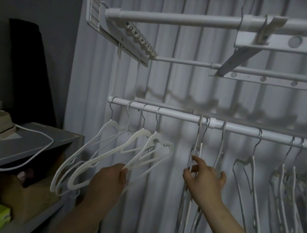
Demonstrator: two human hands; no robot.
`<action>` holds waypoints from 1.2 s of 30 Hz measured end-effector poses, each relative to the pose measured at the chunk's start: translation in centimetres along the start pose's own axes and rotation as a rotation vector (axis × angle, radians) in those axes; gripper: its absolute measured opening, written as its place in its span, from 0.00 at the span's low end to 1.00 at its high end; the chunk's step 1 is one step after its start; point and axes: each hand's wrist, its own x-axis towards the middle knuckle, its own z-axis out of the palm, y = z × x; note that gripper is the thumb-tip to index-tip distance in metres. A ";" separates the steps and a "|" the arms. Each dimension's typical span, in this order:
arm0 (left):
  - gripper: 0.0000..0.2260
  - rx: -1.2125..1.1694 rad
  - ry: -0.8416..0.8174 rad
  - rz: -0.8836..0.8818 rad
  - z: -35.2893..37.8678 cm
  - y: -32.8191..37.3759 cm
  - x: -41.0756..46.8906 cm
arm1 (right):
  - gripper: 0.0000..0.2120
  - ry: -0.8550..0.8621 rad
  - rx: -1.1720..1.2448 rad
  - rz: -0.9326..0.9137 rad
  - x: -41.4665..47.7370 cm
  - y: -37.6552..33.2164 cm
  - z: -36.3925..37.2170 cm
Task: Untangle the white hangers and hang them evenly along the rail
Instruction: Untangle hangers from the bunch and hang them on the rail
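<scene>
both hands reach up from below: left hand (110, 179) grips the lower edge of the four white hangers (108, 155) swung leftward at the left end of the rail (176, 116). right hand (205, 180) pinches the edge-on hangers (197, 140) mid-rail. crowded hangers (282, 183) fill the right end. the grey shelf (63, 136) cubby holds dim items, too dark to tell.

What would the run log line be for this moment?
left hand: holds left hangers | right hand: pinches middle hangers | rail: spacing uneven

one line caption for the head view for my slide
Left hand grips tilted white plastic hangers on the white metal rail; right hand pinches a hanger pair hanging straight.
</scene>
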 end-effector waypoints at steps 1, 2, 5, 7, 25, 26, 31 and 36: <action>0.12 -0.004 -0.001 -0.009 0.0 0.0 0.0 | 0.23 0.000 -0.003 0.001 0.0 0.0 0.0; 0.11 -0.009 -0.002 -0.022 0.1 0.0 0.0 | 0.23 0.000 -0.008 0.000 0.0 0.0 0.0; 0.11 -0.003 0.008 -0.033 0.0 0.1 -0.1 | 0.23 0.004 -0.024 -0.005 0.0 0.0 0.1; 0.11 0.013 0.009 -0.019 -0.2 0.1 -0.1 | 0.23 0.005 -0.035 -0.007 0.0 -0.1 0.1; 0.11 0.040 -0.020 0.030 -0.6 -0.1 0.1 | 0.21 0.036 -0.060 -0.009 0.1 -0.3 0.2; 0.12 0.057 -0.018 0.031 -0.6 -0.1 0.1 | 0.21 0.039 -0.058 -0.010 0.1 -0.3 0.2; 0.15 0.081 0.108 0.050 -1.7 0.1 -0.2 | 0.21 0.056 -0.038 -0.018 0.0 -0.2 0.3; 0.10 -0.113 0.366 0.213 -3.0 1.5 -1.0 | 0.20 0.076 0.018 -0.036 -0.5 -0.1 0.2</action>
